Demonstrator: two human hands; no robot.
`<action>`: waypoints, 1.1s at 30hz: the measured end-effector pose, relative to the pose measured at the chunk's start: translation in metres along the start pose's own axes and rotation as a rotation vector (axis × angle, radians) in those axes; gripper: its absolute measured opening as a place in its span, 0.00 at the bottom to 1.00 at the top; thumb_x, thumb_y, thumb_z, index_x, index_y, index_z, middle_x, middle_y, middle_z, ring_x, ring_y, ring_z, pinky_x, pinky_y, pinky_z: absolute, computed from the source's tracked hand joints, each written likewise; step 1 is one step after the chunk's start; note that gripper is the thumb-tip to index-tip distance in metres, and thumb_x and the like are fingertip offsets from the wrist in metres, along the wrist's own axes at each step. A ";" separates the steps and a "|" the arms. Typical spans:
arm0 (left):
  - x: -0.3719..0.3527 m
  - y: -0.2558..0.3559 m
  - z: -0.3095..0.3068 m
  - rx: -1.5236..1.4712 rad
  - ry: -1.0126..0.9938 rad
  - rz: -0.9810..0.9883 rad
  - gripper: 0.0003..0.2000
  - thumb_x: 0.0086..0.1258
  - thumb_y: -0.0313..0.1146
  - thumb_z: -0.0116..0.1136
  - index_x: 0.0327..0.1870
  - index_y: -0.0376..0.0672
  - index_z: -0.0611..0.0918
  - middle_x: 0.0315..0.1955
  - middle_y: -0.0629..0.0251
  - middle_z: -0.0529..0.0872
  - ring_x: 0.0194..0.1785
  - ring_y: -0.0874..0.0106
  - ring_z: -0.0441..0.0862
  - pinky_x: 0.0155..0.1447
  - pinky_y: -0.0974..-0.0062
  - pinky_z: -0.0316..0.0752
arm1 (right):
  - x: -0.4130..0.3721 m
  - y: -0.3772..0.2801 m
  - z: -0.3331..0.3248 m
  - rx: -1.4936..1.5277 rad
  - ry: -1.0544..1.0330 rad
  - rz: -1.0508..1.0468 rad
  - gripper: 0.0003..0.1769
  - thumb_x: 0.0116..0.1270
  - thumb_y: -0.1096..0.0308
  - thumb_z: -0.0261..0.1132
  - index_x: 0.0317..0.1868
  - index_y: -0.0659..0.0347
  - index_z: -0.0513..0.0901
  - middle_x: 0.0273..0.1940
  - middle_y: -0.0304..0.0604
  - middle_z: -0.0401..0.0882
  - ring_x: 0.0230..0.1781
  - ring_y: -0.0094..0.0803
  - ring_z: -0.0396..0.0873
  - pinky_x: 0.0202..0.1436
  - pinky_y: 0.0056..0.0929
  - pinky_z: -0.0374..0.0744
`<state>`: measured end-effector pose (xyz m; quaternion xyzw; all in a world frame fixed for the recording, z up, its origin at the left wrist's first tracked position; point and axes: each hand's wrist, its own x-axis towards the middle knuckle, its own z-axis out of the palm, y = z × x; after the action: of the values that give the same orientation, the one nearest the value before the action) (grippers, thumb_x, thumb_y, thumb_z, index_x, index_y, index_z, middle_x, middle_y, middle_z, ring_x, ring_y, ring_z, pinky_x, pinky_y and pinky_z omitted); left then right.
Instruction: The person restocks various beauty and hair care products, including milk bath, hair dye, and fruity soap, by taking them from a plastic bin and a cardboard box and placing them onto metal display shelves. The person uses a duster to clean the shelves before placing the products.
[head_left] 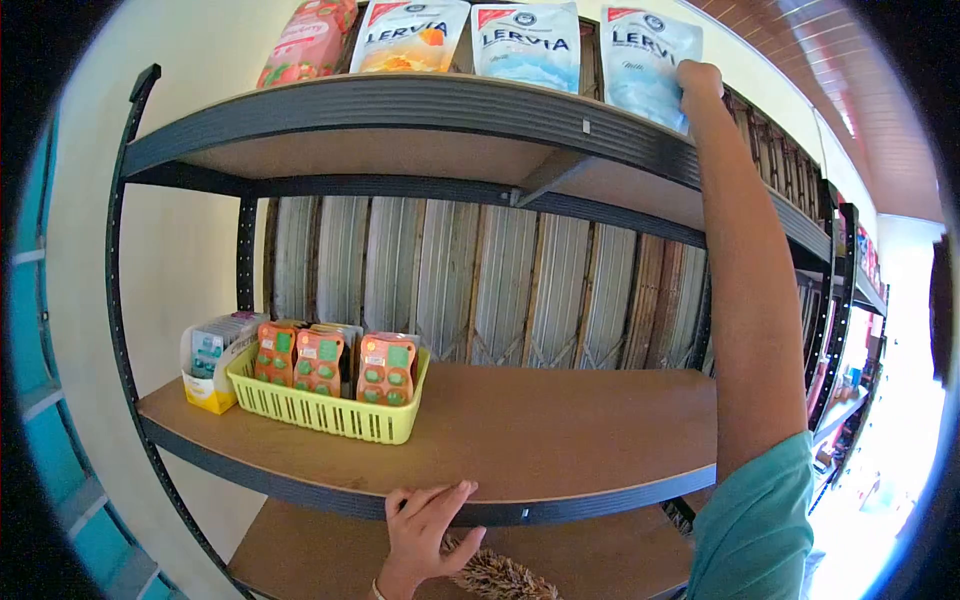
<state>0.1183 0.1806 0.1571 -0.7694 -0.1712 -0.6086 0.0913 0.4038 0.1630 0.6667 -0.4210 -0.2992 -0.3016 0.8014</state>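
Note:
My right hand (700, 80) reaches up to the top shelf, its fingers closed at the right edge of a white and blue Lervia milk pouch (645, 72). That pouch stands upright, leaning slightly, at the right end of a row. Beside it is another blue Lervia pouch (527, 50), then an orange one (410, 38) and a pink strawberry pouch (308, 42). Low in the view, my left hand (425, 535) has its fingers spread over the front edge of the middle shelf (560, 435). Just below its thumb a brown feather duster (505, 578) is partly visible.
On the middle shelf's left side sit a yellow-green basket (325, 412) of carded orange packs and a white and yellow box (208, 375) of small packets. Dark metal posts (125, 280) frame the rack. Behind it is a folding metal shutter (450, 280). More stocked shelves (850, 370) stand at right.

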 end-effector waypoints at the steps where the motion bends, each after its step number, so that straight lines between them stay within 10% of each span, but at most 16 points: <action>1: 0.000 0.000 -0.001 -0.010 -0.009 -0.010 0.25 0.52 0.39 0.58 0.52 0.40 0.72 0.38 0.72 0.82 0.41 0.77 0.74 0.46 0.74 0.55 | 0.004 0.002 0.000 -0.021 -0.040 -0.014 0.20 0.51 0.65 0.56 0.43 0.70 0.75 0.43 0.54 0.75 0.40 0.42 0.77 0.40 0.32 0.76; 15: 0.001 0.007 -0.002 -0.012 -0.055 -0.066 0.25 0.58 0.39 0.53 0.56 0.40 0.65 0.38 0.67 0.82 0.43 0.72 0.72 0.50 0.68 0.52 | 0.010 0.013 0.018 -0.115 -0.236 -0.115 0.18 0.51 0.67 0.54 0.41 0.69 0.76 0.38 0.57 0.77 0.36 0.46 0.78 0.37 0.33 0.76; 29: 0.001 0.004 -0.006 -0.011 -0.104 -0.052 0.23 0.56 0.39 0.54 0.53 0.41 0.69 0.40 0.69 0.81 0.43 0.72 0.73 0.48 0.69 0.54 | -0.025 0.016 -0.054 -0.144 -0.941 -0.350 0.59 0.37 0.50 0.73 0.65 0.57 0.45 0.52 0.59 0.65 0.57 0.45 0.62 0.55 0.49 0.65; 33: 0.003 0.003 -0.005 -0.018 -0.106 -0.053 0.22 0.56 0.39 0.54 0.52 0.41 0.70 0.40 0.69 0.82 0.43 0.73 0.73 0.47 0.70 0.54 | -0.042 0.012 -0.058 -0.051 -0.990 -0.280 0.49 0.36 0.54 0.75 0.57 0.65 0.62 0.51 0.55 0.69 0.54 0.43 0.67 0.57 0.41 0.66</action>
<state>0.1151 0.1761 0.1611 -0.7966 -0.1907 -0.5706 0.0591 0.3986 0.1288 0.6029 -0.4888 -0.6888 -0.1777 0.5051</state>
